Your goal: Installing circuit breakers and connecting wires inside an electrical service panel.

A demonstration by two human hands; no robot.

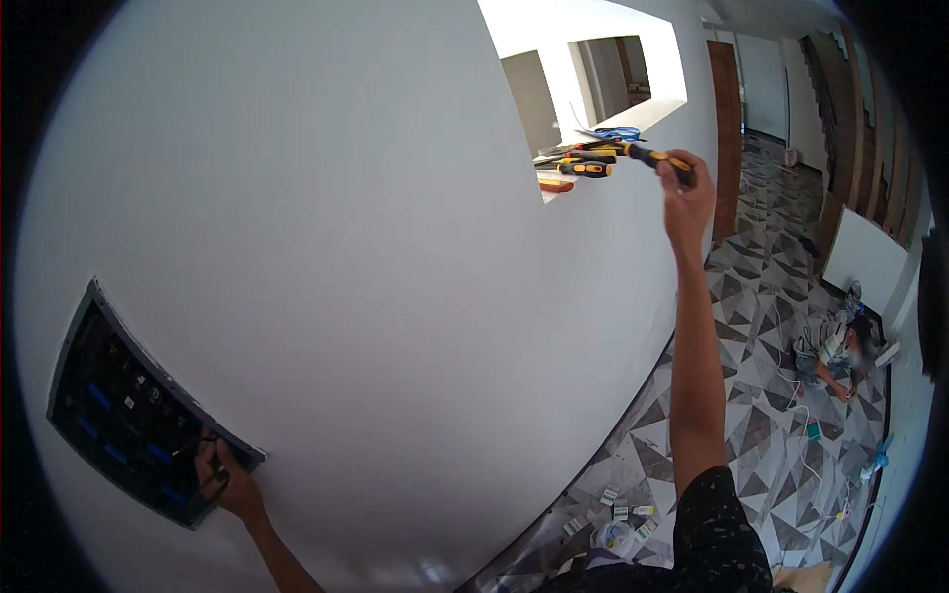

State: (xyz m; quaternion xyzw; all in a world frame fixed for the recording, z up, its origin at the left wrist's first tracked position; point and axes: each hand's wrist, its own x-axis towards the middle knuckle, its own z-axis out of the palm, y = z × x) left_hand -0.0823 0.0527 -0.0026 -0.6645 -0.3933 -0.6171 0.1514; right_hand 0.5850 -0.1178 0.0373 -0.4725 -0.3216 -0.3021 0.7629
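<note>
My right hand [689, 198] is raised and closed around the yellow-and-black handle of a screwdriver [649, 156], beside a wall opening's ledge. On that ledge lie several hand tools, among them another yellow-and-black handled screwdriver [587, 171], a red-and-yellow tool [556, 186] and a coil of blue wire [617, 133]. Low on the left, my left hand [232, 482] reaches into the lower right corner of a dark electrical panel [129, 405] set in the wall. Its fingers are curled by the panel's edge, and what they hold is too dark to make out.
A white wall [395, 247] fills the middle. To the right, a patterned tile floor [756, 381] carries white cables and several small boxes [621, 513] near the wall. Another person [832, 346] crouches at the far right, beside a leaning white board [863, 252]. Behind stands a brown door [724, 138].
</note>
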